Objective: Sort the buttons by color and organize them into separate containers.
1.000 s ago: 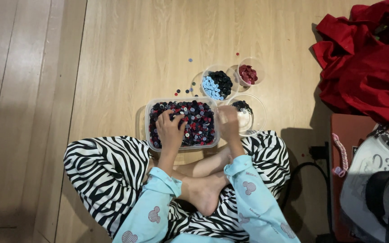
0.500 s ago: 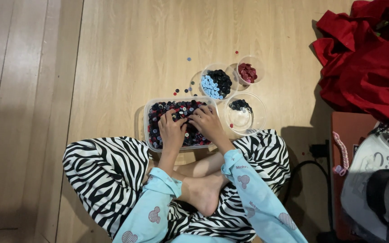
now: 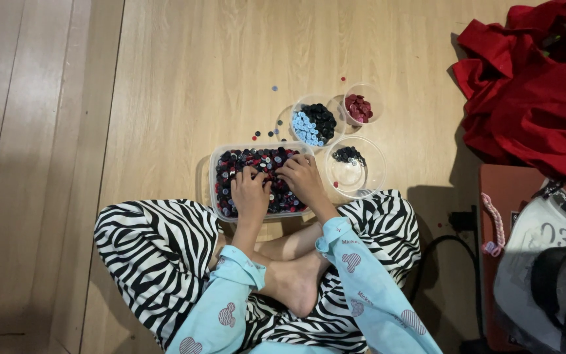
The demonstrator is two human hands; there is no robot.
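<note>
Head view: both my hands now rest spread, palms down, holding nothing, in the clear rectangular plastic tub (image 3: 212, 172) of mixed dark buttons. My right hand (image 3: 302, 178) has slid in beside my left hand (image 3: 250, 195); earlier it was at the tub's right edge.

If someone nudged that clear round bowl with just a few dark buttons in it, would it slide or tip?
The clear round bowl looks like thin plastic and is nearly empty, so it is probably light and would likely slide on the smooth wooden floor. Its wide, low shape suggests it would rarely tip. The dark buttons inside might skitter about.
</note>
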